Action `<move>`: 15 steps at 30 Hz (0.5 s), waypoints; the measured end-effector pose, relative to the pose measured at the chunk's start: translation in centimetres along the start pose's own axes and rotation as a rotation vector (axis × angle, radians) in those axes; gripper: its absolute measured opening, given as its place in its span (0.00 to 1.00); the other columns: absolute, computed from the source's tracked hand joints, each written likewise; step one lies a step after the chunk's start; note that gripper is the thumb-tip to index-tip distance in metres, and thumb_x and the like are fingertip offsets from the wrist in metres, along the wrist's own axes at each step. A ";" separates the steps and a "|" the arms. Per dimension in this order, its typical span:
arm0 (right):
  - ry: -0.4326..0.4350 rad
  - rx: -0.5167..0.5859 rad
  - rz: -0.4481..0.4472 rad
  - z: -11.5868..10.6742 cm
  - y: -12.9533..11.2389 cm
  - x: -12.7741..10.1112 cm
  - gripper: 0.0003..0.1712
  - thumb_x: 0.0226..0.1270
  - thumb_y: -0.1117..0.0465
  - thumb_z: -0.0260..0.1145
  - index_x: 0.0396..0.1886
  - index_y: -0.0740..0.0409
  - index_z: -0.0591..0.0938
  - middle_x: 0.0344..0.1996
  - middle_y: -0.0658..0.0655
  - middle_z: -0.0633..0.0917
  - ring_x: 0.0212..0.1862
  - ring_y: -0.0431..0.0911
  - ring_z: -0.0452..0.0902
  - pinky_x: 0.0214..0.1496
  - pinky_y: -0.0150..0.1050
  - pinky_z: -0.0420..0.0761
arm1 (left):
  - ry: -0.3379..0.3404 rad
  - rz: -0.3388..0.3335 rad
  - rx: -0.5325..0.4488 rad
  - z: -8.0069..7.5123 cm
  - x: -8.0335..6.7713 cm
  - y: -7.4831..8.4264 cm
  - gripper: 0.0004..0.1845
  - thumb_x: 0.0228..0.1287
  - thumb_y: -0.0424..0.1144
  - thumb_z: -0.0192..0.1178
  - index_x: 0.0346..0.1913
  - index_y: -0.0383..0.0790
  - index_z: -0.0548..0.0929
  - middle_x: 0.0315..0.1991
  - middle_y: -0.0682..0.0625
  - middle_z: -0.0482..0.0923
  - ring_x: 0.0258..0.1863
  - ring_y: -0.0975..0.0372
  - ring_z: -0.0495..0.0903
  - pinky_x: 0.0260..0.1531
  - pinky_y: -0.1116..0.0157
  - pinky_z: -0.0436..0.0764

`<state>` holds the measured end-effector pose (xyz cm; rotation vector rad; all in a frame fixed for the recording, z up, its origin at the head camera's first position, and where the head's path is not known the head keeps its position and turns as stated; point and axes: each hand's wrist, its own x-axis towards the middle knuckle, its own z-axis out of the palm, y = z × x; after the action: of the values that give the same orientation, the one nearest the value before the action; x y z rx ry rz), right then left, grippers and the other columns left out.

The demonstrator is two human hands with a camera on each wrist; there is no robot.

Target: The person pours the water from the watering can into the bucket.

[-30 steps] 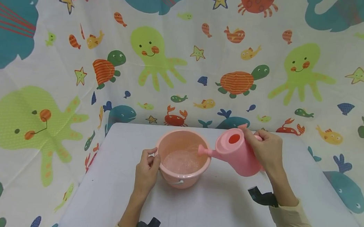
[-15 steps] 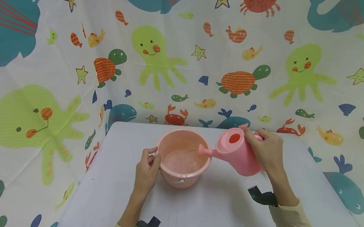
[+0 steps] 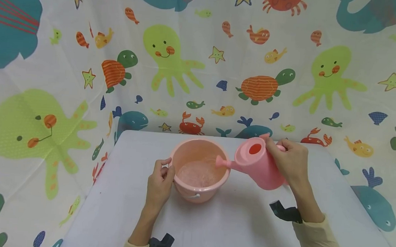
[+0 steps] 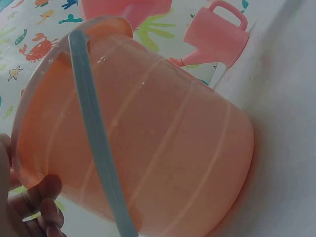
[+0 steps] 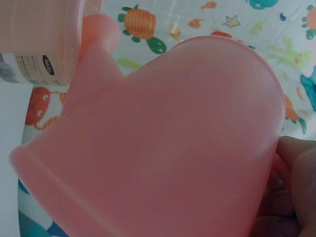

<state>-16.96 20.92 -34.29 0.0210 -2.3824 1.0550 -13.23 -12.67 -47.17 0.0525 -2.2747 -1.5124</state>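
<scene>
A pale pink bucket (image 3: pixel 198 193) stands on the white table with rippling water (image 3: pixel 198 174) inside. My left hand (image 3: pixel 159 185) pinches its left rim between thumb and fingers. My right hand (image 3: pixel 289 161) grips the handle of a pink watering can (image 3: pixel 264 169), holding it tilted above the table. The can's spout (image 3: pixel 221 162) reaches over the bucket's right rim. In the left wrist view, the bucket's light grey handle (image 4: pixel 101 143) hangs down its side. The can's body fills most of the right wrist view, with fingers (image 5: pixel 279 212) curled at its right side.
A second pink watering can (image 4: pixel 217 34) stands on the table beyond the bucket in the left wrist view. A white curtain (image 3: pixel 187 73) printed with sea animals hangs behind the table (image 3: pixel 128 210). The bucket carries a label (image 5: pixel 37 66) on one side.
The head view has shifted very slightly. Both hands, the bucket and the tilted watering can keep the same positions relative to one another.
</scene>
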 end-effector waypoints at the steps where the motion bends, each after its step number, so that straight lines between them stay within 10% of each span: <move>1: 0.001 -0.001 -0.002 0.0 0.0 0.0 0.24 0.63 0.46 0.70 0.23 0.64 0.84 0.25 0.62 0.86 0.29 0.51 0.79 0.33 0.21 0.75 | 0.002 0.001 -0.001 0.0 0.0 0.0 0.15 0.74 0.40 0.54 0.58 0.42 0.77 0.18 0.51 0.73 0.15 0.70 0.62 0.15 0.72 0.61; 15: -0.011 -0.005 0.022 0.2 -0.1 0.1 0.23 0.64 0.46 0.69 0.24 0.63 0.84 0.25 0.62 0.86 0.28 0.49 0.79 0.32 0.21 0.76 | -0.007 -0.006 -0.003 0.0 0.2 -0.3 0.15 0.74 0.41 0.53 0.59 0.42 0.77 0.18 0.51 0.73 0.15 0.70 0.62 0.15 0.71 0.62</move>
<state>-17.15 20.74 -34.29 -0.0008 -2.4003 1.0611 -13.50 -12.80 -47.34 0.0527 -2.2798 -1.5215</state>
